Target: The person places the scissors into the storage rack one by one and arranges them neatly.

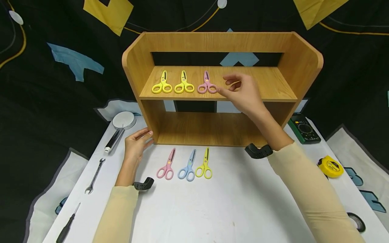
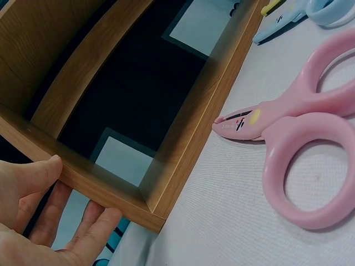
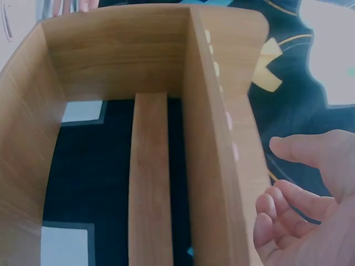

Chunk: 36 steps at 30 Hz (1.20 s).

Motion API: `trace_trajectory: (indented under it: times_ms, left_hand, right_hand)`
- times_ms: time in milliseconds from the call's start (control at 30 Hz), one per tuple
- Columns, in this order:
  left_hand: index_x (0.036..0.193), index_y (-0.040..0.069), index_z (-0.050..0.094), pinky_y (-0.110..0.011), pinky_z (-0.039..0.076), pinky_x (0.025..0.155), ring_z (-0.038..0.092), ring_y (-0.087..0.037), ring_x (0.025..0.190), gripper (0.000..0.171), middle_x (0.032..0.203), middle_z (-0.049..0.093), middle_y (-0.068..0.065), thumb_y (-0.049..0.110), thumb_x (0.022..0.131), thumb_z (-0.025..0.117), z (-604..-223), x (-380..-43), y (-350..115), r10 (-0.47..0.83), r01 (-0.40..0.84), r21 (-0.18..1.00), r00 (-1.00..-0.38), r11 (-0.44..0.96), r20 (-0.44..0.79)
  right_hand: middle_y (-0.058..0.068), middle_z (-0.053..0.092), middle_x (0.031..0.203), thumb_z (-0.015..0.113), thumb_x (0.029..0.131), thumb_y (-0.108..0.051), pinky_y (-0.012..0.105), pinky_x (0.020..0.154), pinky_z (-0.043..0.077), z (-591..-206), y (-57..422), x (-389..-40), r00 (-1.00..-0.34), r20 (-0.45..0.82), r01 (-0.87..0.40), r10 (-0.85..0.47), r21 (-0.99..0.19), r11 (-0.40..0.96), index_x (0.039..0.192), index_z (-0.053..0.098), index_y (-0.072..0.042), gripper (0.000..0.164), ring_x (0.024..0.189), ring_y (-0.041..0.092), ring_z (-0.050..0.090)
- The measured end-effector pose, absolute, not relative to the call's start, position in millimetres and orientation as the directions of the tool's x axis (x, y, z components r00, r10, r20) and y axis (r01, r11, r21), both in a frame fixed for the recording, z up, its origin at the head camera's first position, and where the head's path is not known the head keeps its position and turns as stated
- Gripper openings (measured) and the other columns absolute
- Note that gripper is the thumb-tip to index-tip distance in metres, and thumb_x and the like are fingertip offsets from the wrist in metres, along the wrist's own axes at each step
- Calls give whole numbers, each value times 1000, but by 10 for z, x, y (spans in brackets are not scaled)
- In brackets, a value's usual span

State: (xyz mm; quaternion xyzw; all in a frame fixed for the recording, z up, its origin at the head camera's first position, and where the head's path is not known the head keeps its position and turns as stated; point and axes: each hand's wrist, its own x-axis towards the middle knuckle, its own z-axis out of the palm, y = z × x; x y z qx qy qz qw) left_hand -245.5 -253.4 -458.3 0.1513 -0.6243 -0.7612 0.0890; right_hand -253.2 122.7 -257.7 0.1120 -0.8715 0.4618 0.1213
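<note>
My left hand [image 1: 135,146] holds the lower left side panel of a two-tier wooden shelf [image 1: 218,42]; its thumb is at the front edge and its fingers [image 2: 94,235] are along the outside. My right hand [image 1: 243,91] hovers over the upper tier with thumb and fingers apart and nothing between them. Its thumb tip overlaps a handle ring of the pink scissors [image 1: 207,84] in the head view. Left of these, yellow scissors [image 1: 162,82] and another yellow pair [image 1: 184,82] lie in the row, blades pointing back.
Before the shelf lie pink scissors [image 1: 167,165], blue scissors [image 1: 188,166] and yellow scissors [image 1: 205,164]. Along the left are a magnifying glass [image 1: 124,119], a wrench [image 1: 95,175] and a screwdriver [image 1: 67,226]. A multimeter [image 1: 304,128], tape measure [image 1: 330,166] and black tape roll [image 1: 357,222] line the right.
</note>
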Motion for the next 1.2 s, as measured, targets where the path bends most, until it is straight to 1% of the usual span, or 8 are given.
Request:
trace_trajectory:
  times_ms: [133,333,433,533,667,867,1033,1200]
  left_hand:
    - [128,-3,69,-47,58,100,73,-10,95,40,98,74,5,4,90,80,-4576,-2448,-2540,-327,-57,977,-937,-206,-124]
    - [131,-4,66,-43,60,97,73,-9,94,43,100,72,3,5,90,79,-4550,-2432,-2569,-334,-63,976,-933,-208,-131]
    - [129,-3,68,-42,60,96,73,-10,94,41,102,71,2,4,90,80,-4538,-2441,-2577,-337,-62,973,-932,-224,-137]
    - [127,-2,69,-41,60,96,72,-9,95,40,103,71,1,4,89,80,-4541,-2458,-2580,-339,-62,972,-931,-225,-138]
    - [128,-1,69,-41,61,97,72,-9,96,41,105,71,1,5,89,80,-4541,-2471,-2573,-340,-62,973,-931,-222,-137]
    - [126,0,71,-43,59,99,72,-7,94,39,101,72,3,6,89,81,-4530,-2459,-2559,-346,-59,977,-929,-206,-130]
    - [125,0,70,-44,59,100,72,-7,94,38,101,72,4,6,89,81,-4552,-2452,-2546,-345,-67,977,-929,-202,-135]
    - [127,0,70,-44,58,100,72,-7,94,40,102,71,3,7,90,80,-4575,-2448,-2524,-336,-73,976,-931,-206,-140]
  right_hand:
    - [13,65,112,79,93,-26,18,78,50,-2668,1412,-2272,-926,361,-361,-111,-760,540,132,66,-5,45,97,20,58]
    - [7,69,106,81,92,-32,18,76,53,-3010,1548,-1874,-932,298,-362,-206,-778,513,128,67,-11,44,91,19,62]
    - [4,69,105,82,90,-33,20,75,55,-3280,1554,-1742,-935,261,-349,-240,-795,496,127,66,-13,45,90,18,63]
    - [1,70,109,84,88,-33,28,80,57,-3568,1516,-1639,-948,211,-306,-239,-812,497,129,65,-14,49,94,18,65]
    - [4,71,116,86,87,-31,37,84,59,-3949,1432,-1522,-960,138,-244,-242,-837,490,135,63,-12,57,101,24,66]
    - [9,70,125,88,83,-30,36,85,59,-4447,1268,-1427,-968,43,-165,-248,-852,497,142,60,-14,67,105,27,65]
    - [9,71,123,92,79,-32,43,92,59,-4689,1106,-1405,-968,26,-156,-251,-845,511,141,62,-8,73,106,26,65]
    - [4,71,117,95,75,-33,39,94,55,-4814,983,-1420,-974,8,-133,-225,-825,549,135,67,-7,72,104,22,62]
